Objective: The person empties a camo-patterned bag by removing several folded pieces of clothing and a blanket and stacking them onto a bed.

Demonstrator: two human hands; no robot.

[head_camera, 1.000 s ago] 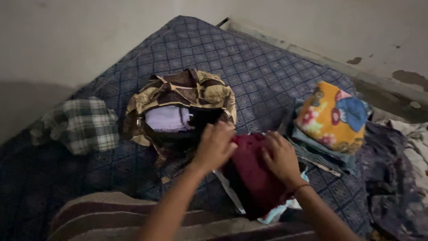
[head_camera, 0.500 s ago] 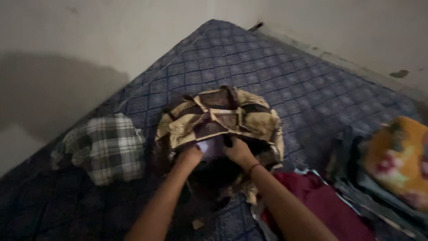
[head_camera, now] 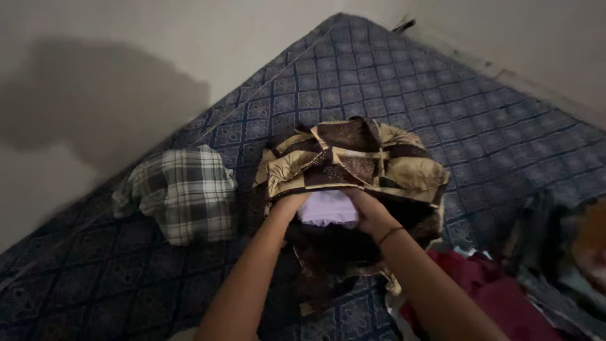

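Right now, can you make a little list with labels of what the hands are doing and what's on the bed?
left hand: at the opening of the brown and gold patterned bag, beside the pale lilac cloth
right hand: on the other side of the lilac cloth, at the same opening
checked cloth: bundled left of the bag, apart from it
maroon cloth: lower right
surface: blue patterned mattress

We see a plaid cloth [head_camera: 182, 192] bunched on the blue patterned mattress [head_camera: 442, 95], well left of the middle. At the lower right lies a maroon garment [head_camera: 486, 293], and past it a blurred heap of clothes [head_camera: 568, 265] at the frame's edge. A pale wall [head_camera: 95, 69] borders the mattress.
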